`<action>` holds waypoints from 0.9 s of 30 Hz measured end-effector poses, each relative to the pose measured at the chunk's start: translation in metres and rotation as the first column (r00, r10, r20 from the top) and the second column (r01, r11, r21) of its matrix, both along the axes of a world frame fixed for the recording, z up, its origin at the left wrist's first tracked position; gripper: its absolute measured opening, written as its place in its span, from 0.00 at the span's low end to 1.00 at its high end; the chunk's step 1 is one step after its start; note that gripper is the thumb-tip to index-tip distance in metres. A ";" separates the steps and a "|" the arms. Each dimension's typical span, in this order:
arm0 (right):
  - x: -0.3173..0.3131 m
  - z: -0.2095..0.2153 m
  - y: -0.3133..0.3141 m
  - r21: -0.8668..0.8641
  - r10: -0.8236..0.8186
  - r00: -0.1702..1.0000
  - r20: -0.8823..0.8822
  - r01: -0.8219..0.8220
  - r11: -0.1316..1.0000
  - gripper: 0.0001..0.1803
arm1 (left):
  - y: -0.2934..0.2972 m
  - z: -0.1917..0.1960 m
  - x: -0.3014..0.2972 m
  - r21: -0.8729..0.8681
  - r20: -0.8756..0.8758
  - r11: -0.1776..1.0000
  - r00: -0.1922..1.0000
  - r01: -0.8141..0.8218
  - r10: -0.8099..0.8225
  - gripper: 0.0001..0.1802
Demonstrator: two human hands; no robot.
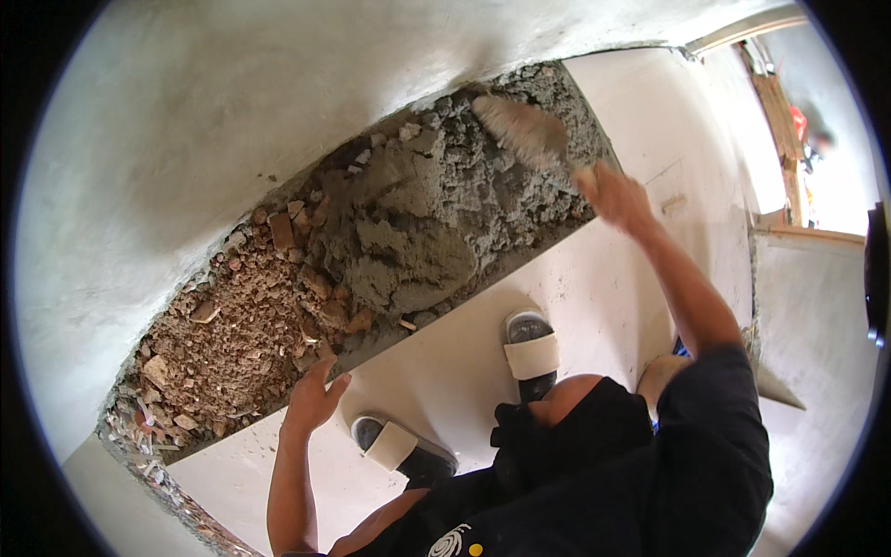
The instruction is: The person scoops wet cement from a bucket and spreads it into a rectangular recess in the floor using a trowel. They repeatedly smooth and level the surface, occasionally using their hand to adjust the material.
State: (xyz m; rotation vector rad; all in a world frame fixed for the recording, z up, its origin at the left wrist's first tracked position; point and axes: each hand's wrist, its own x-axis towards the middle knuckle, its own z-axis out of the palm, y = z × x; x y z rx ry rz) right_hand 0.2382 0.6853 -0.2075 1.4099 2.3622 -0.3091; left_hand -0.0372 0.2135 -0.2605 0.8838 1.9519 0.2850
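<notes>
Gripping a trowel [520, 130], right hand [614, 197] works mortar [408, 232] beside rubble [232, 343].

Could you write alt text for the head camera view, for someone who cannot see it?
A person's right hand sweeps a trowel over wet grey mortar filling a trench of brick rubble. The left hand rests at the trench edge.

Rough, matt grey mortar [418, 223] lies beside crumbly brick rubble [232, 343], between smooth plastered wall [186, 121] and smooth pale floor [464, 371].
</notes>
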 end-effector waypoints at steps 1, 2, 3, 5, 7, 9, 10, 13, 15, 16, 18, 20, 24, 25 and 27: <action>0.002 0.005 -0.017 -0.031 0.054 0.999 0.001 -0.054 0.998 0.29 | 0.002 -0.002 0.000 -0.006 0.002 1.000 1.000 -0.006 0.006 0.32; -0.003 0.004 -0.034 -0.044 0.219 0.971 -0.096 -0.224 0.974 0.28 | 0.006 -0.004 0.001 -0.011 0.005 1.000 1.000 -0.003 0.003 0.32; -0.010 0.001 -0.049 -0.028 0.377 0.898 -0.227 -0.393 0.919 0.26 | 0.010 -0.005 0.002 -0.021 0.011 1.000 1.000 0.007 -0.007 0.31; -0.041 -0.013 -0.066 0.106 0.605 0.752 -0.263 -0.601 0.792 0.25 | 0.020 -0.008 0.004 -0.028 -0.016 0.999 0.999 0.044 -0.044 0.31; -0.076 -0.029 -0.043 -0.151 0.553 0.833 -0.011 -0.548 0.823 0.24 | 0.030 -0.010 0.007 -0.026 -0.071 0.994 0.992 0.102 -0.103 0.30; -0.090 -0.040 -0.010 -0.253 0.513 0.844 0.154 -0.468 0.847 0.23 | 0.037 -0.010 0.007 -0.026 -0.047 0.999 0.998 0.032 -0.034 0.30; -0.085 -0.044 0.007 -0.217 0.488 0.856 0.168 -0.451 0.866 0.23 | 0.038 -0.009 0.008 0.023 -0.042 1.000 0.999 -0.011 0.012 0.29; -0.053 -0.054 0.057 -0.143 0.301 0.934 0.194 -0.276 0.950 0.21 | 0.035 -0.009 0.007 0.001 -0.074 1.000 0.997 -0.018 0.018 0.29; -0.024 -0.056 0.087 0.147 0.379 0.918 0.116 -0.393 0.908 0.23 | 0.025 -0.009 0.010 -0.021 -0.061 0.999 0.998 -0.033 0.032 0.30; -0.018 -0.054 0.109 0.090 0.199 0.960 0.199 -0.220 0.971 0.25 | 0.019 -0.009 0.011 -0.031 -0.057 0.999 0.998 -0.036 0.034 0.30; -0.005 -0.047 0.134 0.068 0.045 0.978 0.205 -0.060 0.996 0.28 | 0.007 -0.010 0.015 -0.081 -0.060 0.996 0.998 -0.037 0.032 0.30; 0.006 -0.038 0.140 0.050 0.022 0.980 0.199 -0.033 0.998 0.31 | -0.005 -0.010 0.021 -0.149 -0.054 0.987 0.997 -0.056 0.048 0.30; 0.033 -0.033 0.104 -0.237 -0.210 0.978 0.009 0.206 0.949 0.33 | -0.010 -0.010 0.027 -0.228 -0.017 0.971 0.997 -0.074 0.072 0.30; 0.039 -0.036 0.092 -0.210 -0.160 0.987 -0.025 0.151 0.966 0.33 | -0.007 -0.008 0.027 -0.239 -0.023 0.967 0.997 -0.083 0.080 0.30; 0.043 -0.043 0.081 -0.182 -0.071 0.997 0.011 0.071 0.981 0.33 | 0.008 -0.006 0.026 -0.173 -0.011 0.983 0.998 -0.062 0.061 0.28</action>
